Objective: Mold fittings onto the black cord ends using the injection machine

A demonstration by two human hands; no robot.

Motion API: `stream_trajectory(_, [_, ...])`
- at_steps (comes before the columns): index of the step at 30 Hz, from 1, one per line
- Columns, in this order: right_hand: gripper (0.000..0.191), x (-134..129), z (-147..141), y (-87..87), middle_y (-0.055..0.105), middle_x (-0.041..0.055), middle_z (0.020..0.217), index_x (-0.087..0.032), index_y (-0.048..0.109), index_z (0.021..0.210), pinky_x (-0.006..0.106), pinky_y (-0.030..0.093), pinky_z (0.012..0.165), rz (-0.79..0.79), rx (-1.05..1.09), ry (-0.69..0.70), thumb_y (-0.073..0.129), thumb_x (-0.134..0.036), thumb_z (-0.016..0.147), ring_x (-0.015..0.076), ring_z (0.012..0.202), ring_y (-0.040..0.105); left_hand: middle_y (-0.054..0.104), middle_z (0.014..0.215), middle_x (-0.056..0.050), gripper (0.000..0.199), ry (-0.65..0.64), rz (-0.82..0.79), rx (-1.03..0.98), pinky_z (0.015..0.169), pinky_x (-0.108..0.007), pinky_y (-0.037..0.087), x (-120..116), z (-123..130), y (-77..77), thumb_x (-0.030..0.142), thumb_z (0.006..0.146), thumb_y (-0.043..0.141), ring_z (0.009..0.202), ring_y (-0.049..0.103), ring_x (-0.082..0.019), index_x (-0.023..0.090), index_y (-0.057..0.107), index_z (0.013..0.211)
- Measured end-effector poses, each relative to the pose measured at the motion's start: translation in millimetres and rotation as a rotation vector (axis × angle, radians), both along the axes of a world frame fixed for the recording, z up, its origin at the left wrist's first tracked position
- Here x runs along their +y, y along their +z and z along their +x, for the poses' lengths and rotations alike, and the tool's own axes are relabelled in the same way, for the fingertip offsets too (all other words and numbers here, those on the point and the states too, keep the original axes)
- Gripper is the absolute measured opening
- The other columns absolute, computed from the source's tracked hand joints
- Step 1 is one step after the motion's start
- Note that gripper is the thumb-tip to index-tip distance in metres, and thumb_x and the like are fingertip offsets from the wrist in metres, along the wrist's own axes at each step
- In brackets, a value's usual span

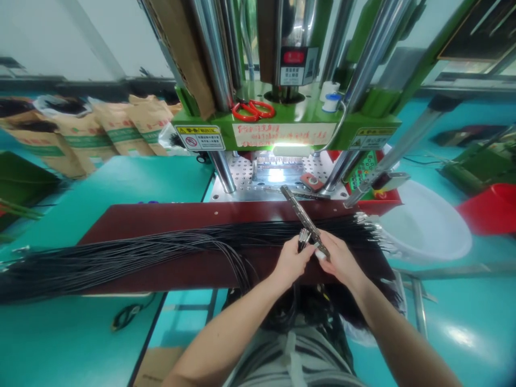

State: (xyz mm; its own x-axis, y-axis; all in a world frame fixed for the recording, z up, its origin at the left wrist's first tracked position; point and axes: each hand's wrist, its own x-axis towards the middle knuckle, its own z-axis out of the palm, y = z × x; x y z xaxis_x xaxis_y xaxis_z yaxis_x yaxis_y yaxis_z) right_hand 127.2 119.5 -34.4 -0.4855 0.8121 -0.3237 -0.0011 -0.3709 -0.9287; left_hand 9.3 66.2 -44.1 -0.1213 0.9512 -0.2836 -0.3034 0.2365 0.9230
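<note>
Your right grip [338, 259] holds the metal bar [301, 214] by its near end, long axis slanting forward-left above the bench [135, 217]; left grip [291, 263], just beside, holds black cables [301, 245], metal ends [304, 235] nearest the bar.

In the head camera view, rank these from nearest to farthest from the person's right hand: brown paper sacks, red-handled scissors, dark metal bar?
1. Dark metal bar: in the right hand itself.
2. Red-handled scissors: ahead, on the green machine.
3. Brown paper sacks: away at far left.
</note>
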Motion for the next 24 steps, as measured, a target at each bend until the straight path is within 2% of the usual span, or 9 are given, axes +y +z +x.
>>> stream_trajectory(7, [0.048,-1,-1,-4.7,0.041,-0.0069,0.049,-0.019,0.052,0.119,0.016,0.016,0.028,0.026,-0.023,-0.016,0.050,-0.048,0.080,0.0033,0.030,0.024,0.035,0.046,0.010,0.023,0.044,0.025,0.017,0.034,-0.015,0.021,-1,0,-6.4,0.035,0.073,0.058,0.035,0.024,-0.001,0.018,0.043,0.069])
stream_trajectory(9, [0.047,-1,-1,-3.7,0.046,-0.0037,0.054,-0.017,0.054,0.116,0.017,0.024,0.030,0.137,-0.092,-0.009,0.050,-0.048,0.080,0.0048,0.035,0.031,0.035,0.046,0.010,0.024,0.055,0.016,0.018,0.034,-0.015,0.020,-1,0,-7.6,0.036,0.072,0.059,0.035,0.024,-0.002,0.018,0.044,0.070])
stream_trajectory(13, [0.047,-2,-3,-1.3,0.052,0.0004,0.062,-0.018,0.058,0.116,0.021,0.040,0.045,0.405,-0.215,0.032,0.048,-0.048,0.081,0.0095,0.050,0.044,0.034,0.045,0.010,0.025,0.063,0.028,0.009,0.034,-0.015,0.022,-2,-2,-7.0,0.036,0.072,0.060,0.034,0.025,-0.001,0.018,0.043,0.070])
stream_trajectory(15, [0.047,-4,-3,-1.6,0.051,0.0000,0.062,-0.019,0.057,0.116,0.021,0.038,0.043,0.371,-0.203,0.022,0.049,-0.048,0.081,0.0095,0.050,0.043,0.036,0.046,0.010,0.025,0.063,0.058,0.012,0.033,-0.015,0.024,-2,-4,-4.6,0.039,0.075,0.056,0.034,0.028,-0.002,0.018,0.042,0.070])
stream_trajectory(17, [0.046,-5,-3,-3.2,0.048,-0.0015,0.060,-0.020,0.056,0.117,0.018,0.030,0.036,0.253,-0.145,-0.036,0.051,-0.047,0.080,0.0078,0.046,0.039,0.037,0.047,0.009,0.026,0.107,0.088,0.013,0.032,-0.015,0.026,-3,-6,-1.1,0.044,0.079,0.050,0.034,0.031,-0.004,0.020,0.041,0.073])
stream_trajectory(20, [0.049,-5,-1,-7.4,0.043,-0.0050,0.055,-0.025,0.051,0.122,0.015,0.021,0.033,0.093,-0.033,-0.152,0.054,-0.047,0.079,0.0051,0.040,0.030,0.030,0.047,0.011,0.026,0.198,0.065,-0.053,0.029,-0.013,0.019,-1,-10,5.1,0.046,0.080,0.047,0.032,0.025,-0.003,0.022,0.037,0.076])
stream_trajectory(24, [0.049,-5,3,-12.0,0.039,-0.0070,0.052,-0.025,0.051,0.122,0.015,0.021,0.032,0.063,0.035,-0.183,0.055,-0.046,0.078,0.0040,0.037,0.027,0.028,0.045,0.012,0.027,0.083,-0.032,-0.128,0.028,-0.013,0.012,1,-8,11.9,0.044,0.075,0.055,0.031,0.020,-0.002,0.021,0.040,0.075])
